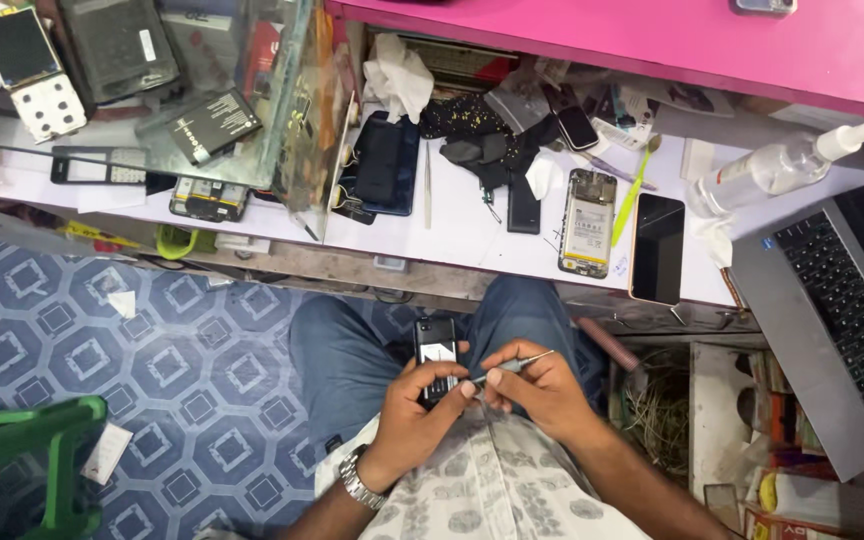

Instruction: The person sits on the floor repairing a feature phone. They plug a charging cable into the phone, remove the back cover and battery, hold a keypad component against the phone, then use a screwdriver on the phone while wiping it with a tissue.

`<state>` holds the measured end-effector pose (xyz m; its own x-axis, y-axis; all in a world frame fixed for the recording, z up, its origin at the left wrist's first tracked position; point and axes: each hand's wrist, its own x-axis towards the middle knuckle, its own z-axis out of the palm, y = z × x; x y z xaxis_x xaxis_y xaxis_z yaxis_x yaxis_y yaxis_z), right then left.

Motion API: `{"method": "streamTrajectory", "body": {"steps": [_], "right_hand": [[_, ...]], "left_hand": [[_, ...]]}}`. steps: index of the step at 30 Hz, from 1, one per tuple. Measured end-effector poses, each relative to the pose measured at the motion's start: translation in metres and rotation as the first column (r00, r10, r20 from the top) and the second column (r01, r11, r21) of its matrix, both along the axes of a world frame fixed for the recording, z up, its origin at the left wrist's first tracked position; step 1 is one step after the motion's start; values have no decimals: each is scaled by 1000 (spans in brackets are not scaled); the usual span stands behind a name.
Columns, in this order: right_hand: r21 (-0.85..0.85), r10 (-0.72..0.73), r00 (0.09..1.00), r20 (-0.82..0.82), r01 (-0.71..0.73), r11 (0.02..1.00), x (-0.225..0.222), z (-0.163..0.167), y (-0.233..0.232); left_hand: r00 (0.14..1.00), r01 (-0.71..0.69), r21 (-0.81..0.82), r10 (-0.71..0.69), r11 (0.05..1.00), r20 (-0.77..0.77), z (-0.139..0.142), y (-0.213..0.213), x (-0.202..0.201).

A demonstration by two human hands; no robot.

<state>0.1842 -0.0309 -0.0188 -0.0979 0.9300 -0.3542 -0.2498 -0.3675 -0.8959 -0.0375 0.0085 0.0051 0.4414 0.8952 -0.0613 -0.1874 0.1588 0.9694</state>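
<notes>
The left hand [414,398] grips a small dark phone [436,358] over the lap, below the counter [462,225]. The right hand [537,385] is closed on a thin metal tool [517,366] whose tip meets the phone's right edge. On the counter above the phone lie an opened handset [588,222] and, just right of it, a black-screened phone [658,248]. A laptop [837,320] sits far right.

Blue hexagon-patterned floor [182,350], pink shelf [602,40], seemingly black phone [436,357].
</notes>
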Motion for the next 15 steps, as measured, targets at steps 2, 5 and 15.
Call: {"method": "streamTrajectory", "body": {"steps": [2, 5, 15], "right_hand": [[26, 11, 1000, -28, -10, 1000, 1, -1, -3], [77, 35, 991, -128, -26, 997, 2, -2, -2], [86, -25, 995, -93, 33, 996, -5, -5, 8]], "left_hand": [[999, -7, -43, 6, 999, -36, -6, -2, 1], [996, -72, -121, 64, 990, -69, -9, 10, 4], [996, 4, -111, 6, 994, 93, -11, 4, -4]]}}
